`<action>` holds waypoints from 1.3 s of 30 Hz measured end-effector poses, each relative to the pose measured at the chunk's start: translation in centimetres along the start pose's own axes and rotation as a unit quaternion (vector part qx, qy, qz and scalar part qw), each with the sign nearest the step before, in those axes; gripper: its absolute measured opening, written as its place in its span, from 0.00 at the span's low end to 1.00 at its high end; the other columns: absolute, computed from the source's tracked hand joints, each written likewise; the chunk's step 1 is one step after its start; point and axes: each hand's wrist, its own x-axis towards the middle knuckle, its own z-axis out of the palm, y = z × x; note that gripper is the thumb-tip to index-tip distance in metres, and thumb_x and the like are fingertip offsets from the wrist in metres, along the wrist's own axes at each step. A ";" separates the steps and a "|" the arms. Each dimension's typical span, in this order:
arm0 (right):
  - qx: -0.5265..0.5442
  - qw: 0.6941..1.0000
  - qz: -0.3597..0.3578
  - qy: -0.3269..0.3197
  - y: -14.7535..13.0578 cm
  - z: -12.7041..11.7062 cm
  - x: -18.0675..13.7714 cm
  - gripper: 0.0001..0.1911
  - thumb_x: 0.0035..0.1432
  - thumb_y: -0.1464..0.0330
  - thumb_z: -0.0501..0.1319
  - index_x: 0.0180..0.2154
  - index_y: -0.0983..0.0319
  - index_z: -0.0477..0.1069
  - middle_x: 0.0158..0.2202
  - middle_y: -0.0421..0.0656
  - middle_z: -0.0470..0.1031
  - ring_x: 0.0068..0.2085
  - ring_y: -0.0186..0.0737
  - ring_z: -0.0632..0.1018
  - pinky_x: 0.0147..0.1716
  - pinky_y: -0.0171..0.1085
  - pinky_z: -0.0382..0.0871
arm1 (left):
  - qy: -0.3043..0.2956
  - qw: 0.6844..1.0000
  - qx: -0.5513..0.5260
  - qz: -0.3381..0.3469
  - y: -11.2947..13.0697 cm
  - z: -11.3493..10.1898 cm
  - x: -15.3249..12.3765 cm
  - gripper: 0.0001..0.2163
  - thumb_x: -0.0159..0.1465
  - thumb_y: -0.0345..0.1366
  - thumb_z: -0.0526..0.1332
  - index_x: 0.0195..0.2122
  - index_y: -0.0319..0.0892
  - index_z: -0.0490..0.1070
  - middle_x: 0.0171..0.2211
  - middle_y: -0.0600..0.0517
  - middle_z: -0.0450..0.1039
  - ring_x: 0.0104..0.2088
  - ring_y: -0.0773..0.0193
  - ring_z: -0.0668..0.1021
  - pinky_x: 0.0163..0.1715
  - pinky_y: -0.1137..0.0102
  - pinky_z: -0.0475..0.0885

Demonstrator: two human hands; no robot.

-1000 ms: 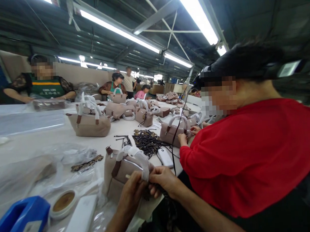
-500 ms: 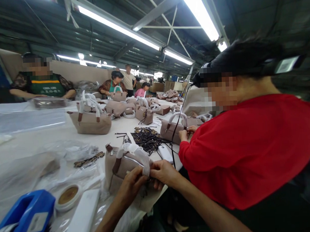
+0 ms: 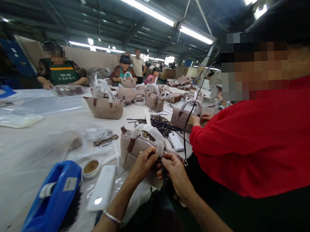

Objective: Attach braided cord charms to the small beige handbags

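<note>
Fingers of the left hand and right hand hide the near base of the wrapped handle; we cannot tell what either grips. Beige bag stands just beyond both; dark cord hangs below, partly obscured.

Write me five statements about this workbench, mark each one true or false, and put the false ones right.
1. The left hand and right hand are together at the near handbag's white-wrapped handle. True.

2. The bracelet is on the right wrist. False: the bracelet is on the left wrist.

3. The tape dispenser is red. False: the tape dispenser is blue.

4. The co-worker closest to the camera wears a red top. True.

5. The heap of dark cords lies inside an open handbag. False: the heap of dark cords lies on the white table, beyond the near handbag.
</note>
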 end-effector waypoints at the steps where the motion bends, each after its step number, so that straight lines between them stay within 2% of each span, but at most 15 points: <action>1: -0.008 1.000 -0.004 0.003 0.1 -0.2 -0.2 0.30 0.44 0.52 0.70 0.42 0.62 0.64 0.25 0.38 0.77 0.21 0.34 0.76 0.18 0.32 0.71 | -0.005 1.000 -0.016 0.003 0.0 -0.1 -0.2 0.09 0.63 0.39 0.57 0.39 0.41 0.71 0.33 0.52 0.74 0.35 0.62 0.74 0.37 0.70 0.68; 4: -0.009 1.000 -0.016 0.011 0.5 -0.7 -0.6 0.28 0.46 0.54 0.70 0.43 0.62 0.64 0.26 0.38 0.77 0.21 0.33 0.75 0.17 0.30 0.69 | 0.017 0.998 -0.054 0.009 -0.5 0.3 -1.4 0.12 0.61 0.36 0.59 0.46 0.42 0.69 0.39 0.50 0.74 0.38 0.61 0.76 0.41 0.68 0.69; 7: 0.003 1.000 -0.014 0.004 1.2 -1.1 -1.0 0.26 0.47 0.55 0.70 0.42 0.63 0.65 0.28 0.40 0.78 0.24 0.33 0.77 0.24 0.31 0.72 | 0.093 0.994 -0.057 -0.007 -1.6 1.4 -2.9 0.13 0.60 0.33 0.60 0.47 0.43 0.67 0.41 0.50 0.74 0.39 0.62 0.76 0.41 0.67 0.70; 9: 0.014 1.000 -0.002 -0.007 1.6 -1.4 -1.3 0.26 0.46 0.56 0.72 0.41 0.63 0.66 0.29 0.41 0.79 0.26 0.33 0.78 0.28 0.32 0.73 | 0.121 0.991 -0.058 -0.023 -2.3 2.1 -3.8 0.12 0.60 0.32 0.60 0.46 0.43 0.67 0.41 0.51 0.73 0.40 0.62 0.76 0.42 0.67 0.70; 15: 0.011 0.999 0.047 -0.013 2.2 -2.5 -2.6 0.28 0.42 0.56 0.74 0.39 0.64 0.67 0.29 0.41 0.79 0.27 0.35 0.78 0.27 0.34 0.73 | 0.084 0.991 -0.073 -0.075 -3.3 2.7 -4.7 0.09 0.60 0.33 0.60 0.42 0.41 0.71 0.38 0.50 0.76 0.40 0.60 0.77 0.43 0.67 0.70; 21: 0.016 0.998 0.066 -0.013 2.7 -2.9 -3.5 0.26 0.44 0.53 0.72 0.36 0.62 0.65 0.28 0.41 0.78 0.24 0.36 0.78 0.24 0.35 0.72 | 0.085 0.990 -0.050 -0.104 -3.0 2.8 -4.5 0.04 0.58 0.33 0.60 0.34 0.40 0.71 0.30 0.54 0.73 0.33 0.64 0.74 0.35 0.71 0.68; 25: 0.019 0.998 0.061 -0.015 2.8 -3.0 -3.4 0.26 0.43 0.53 0.72 0.36 0.62 0.65 0.27 0.40 0.77 0.24 0.35 0.77 0.23 0.34 0.71 | 0.065 0.989 -0.080 -0.105 -3.2 2.8 -4.7 0.04 0.59 0.34 0.59 0.35 0.41 0.69 0.31 0.54 0.72 0.33 0.64 0.74 0.36 0.71 0.68; 33: -0.008 0.996 0.076 -0.050 4.2 -2.5 -2.8 0.24 0.44 0.52 0.70 0.33 0.61 0.65 0.26 0.40 0.77 0.25 0.37 0.77 0.24 0.33 0.69 | 0.058 0.993 -0.028 -0.096 -2.9 2.2 -4.7 0.07 0.63 0.37 0.57 0.39 0.41 0.70 0.33 0.53 0.72 0.35 0.63 0.73 0.37 0.70 0.68; 36: -0.083 0.995 0.042 -0.034 4.6 -1.3 -2.5 0.20 0.46 0.53 0.68 0.28 0.61 0.65 0.21 0.38 0.74 0.21 0.35 0.74 0.21 0.32 0.65 | 0.044 0.994 -0.021 -0.094 -2.6 2.0 -4.8 0.11 0.63 0.40 0.58 0.43 0.41 0.70 0.35 0.52 0.73 0.37 0.62 0.74 0.38 0.70 0.68; 39: -0.194 0.980 -0.035 -0.034 4.3 -0.6 -2.4 0.12 0.52 0.60 0.64 0.27 0.61 0.70 0.22 0.38 0.75 0.24 0.34 0.73 0.22 0.31 0.63 | 0.044 0.994 0.025 -0.102 -2.5 1.9 -4.7 0.09 0.62 0.41 0.60 0.37 0.41 0.71 0.31 0.53 0.72 0.35 0.61 0.73 0.36 0.70 0.67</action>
